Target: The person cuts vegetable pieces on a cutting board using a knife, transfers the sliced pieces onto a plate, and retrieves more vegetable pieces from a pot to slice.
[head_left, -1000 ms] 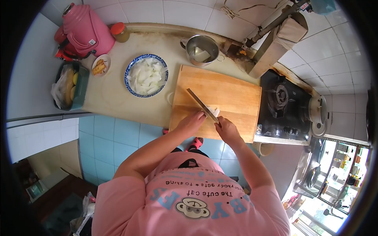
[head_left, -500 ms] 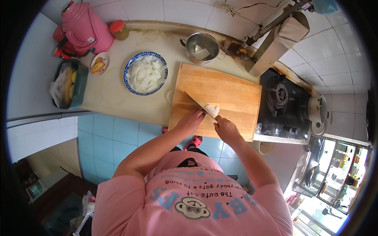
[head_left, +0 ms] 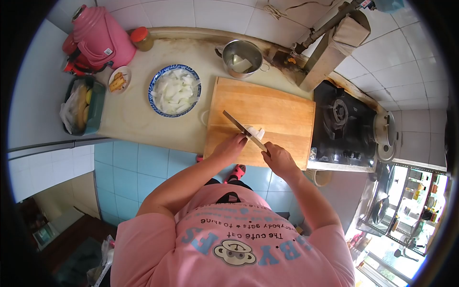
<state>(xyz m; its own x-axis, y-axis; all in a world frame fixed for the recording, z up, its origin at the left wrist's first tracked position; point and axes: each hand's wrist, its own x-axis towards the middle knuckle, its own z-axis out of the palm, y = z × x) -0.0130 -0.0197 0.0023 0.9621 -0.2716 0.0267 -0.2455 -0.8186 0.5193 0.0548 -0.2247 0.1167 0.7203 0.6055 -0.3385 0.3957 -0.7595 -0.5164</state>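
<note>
My right hand (head_left: pixel 278 159) is wrapped round the handle of a knife (head_left: pixel 235 122), whose blade slants up and left over the wooden cutting board (head_left: pixel 282 107). My left hand (head_left: pixel 232 147) is closed at the near side of the blade, its fingertips by the knife; what they hold is hidden. White slices (head_left: pixel 256 132) lie on the board just beyond the blade. Left of the board, a blue-rimmed bowl (head_left: pixel 175 91) is full of pale cut pieces. Behind the board, a metal pot (head_left: pixel 242 58) holds larger pale chunks.
A black gas stove (head_left: pixel 339 129) adjoins the board on the right. At the left are a pink thermos (head_left: pixel 104 40), a red-lidded jar (head_left: pixel 142 39), a small plate of yellowish pieces (head_left: pixel 118 80) and a green basket (head_left: pixel 97 107). A metal pan (head_left: pixel 384 129) stands beyond the stove.
The knife has shifted slightly against the white slices, and its blade now shows more of its flat side than half a second ago. Both hands remain close to it. The view has moved slightly.
</note>
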